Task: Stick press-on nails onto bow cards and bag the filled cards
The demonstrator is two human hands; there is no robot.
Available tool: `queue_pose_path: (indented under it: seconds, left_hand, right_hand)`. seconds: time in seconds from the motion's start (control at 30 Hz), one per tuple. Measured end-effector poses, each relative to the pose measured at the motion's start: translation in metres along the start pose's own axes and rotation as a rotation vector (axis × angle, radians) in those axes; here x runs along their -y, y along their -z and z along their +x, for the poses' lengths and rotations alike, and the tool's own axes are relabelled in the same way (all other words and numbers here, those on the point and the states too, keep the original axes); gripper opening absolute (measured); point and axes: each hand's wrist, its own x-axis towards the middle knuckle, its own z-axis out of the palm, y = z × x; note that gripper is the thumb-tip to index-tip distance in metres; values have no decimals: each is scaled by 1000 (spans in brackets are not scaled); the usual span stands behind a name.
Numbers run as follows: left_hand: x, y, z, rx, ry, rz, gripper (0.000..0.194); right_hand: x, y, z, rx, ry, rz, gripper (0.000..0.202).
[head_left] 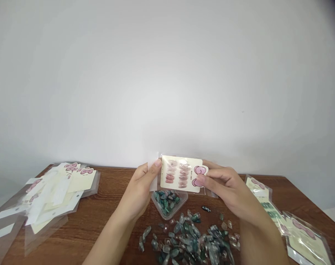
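Between both hands a cream card (175, 187) with two columns of pink press-on nails (183, 176) is held up above the table, inside a clear plastic bag (211, 192). My left hand (141, 187) pinches the bag's white strip (153, 176) at the card's left edge. At the other end, my right hand (225, 186) grips the card by its pink bow-shaped top (199, 173), thumb in front and fingers behind. Just below the card sits a small clear plastic box (170, 213) of green press-on nails (167, 201).
Loose green and clear nails (189, 235) lie scattered at the table's near middle. A pile of bow-topped cards and clear bags (53, 195) covers the left side. Bagged cards (308, 235), one with green nails (271, 209), lie at right. A white wall (167, 81) stands behind the wooden table (112, 191).
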Motion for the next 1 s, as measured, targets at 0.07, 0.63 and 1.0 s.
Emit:
queue_pose_path:
  seconds: [0.07, 0.63, 1.0]
  left_hand:
    - [1, 1, 0, 8, -6, -3, 30]
    - [0, 0, -1, 24, 1, 20, 33]
    - [-2, -3, -2, 56, 1, 28, 30]
  right_hand:
    - [0, -1, 1, 3, 2, 6, 15]
    - [2, -3, 2, -2, 4, 18, 18]
    - [2, -2, 2, 3, -1, -4, 21]
